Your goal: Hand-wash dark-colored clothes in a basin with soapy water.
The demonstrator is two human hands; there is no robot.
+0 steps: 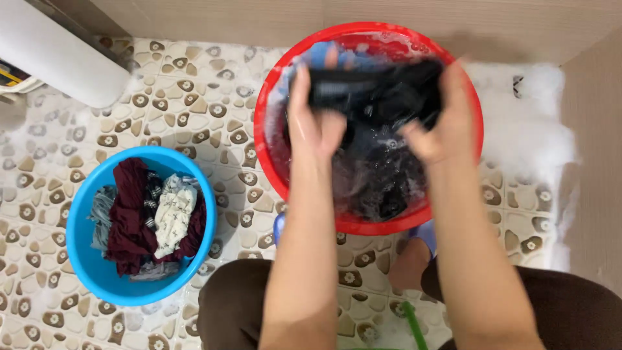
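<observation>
Mid-wash: dark cloth point(376, 87) gripped tight by left hand point(315, 126) and right hand point(440, 133).
More soaking in red tub point(269, 104); blue tub point(84, 214) holds wrung pile.

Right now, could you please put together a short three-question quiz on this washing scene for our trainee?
1. True or false: both hands hold the dark garment over the red basin.
2. Which holds the pile of wrung clothes? A) the red basin B) the blue basin C) the tiled floor
3. What white stuff lies on the floor to the right of the red basin?

Key
1. True: the left hand and the right hand grip it at either end.
2. B.
3. Soap foam.
</observation>
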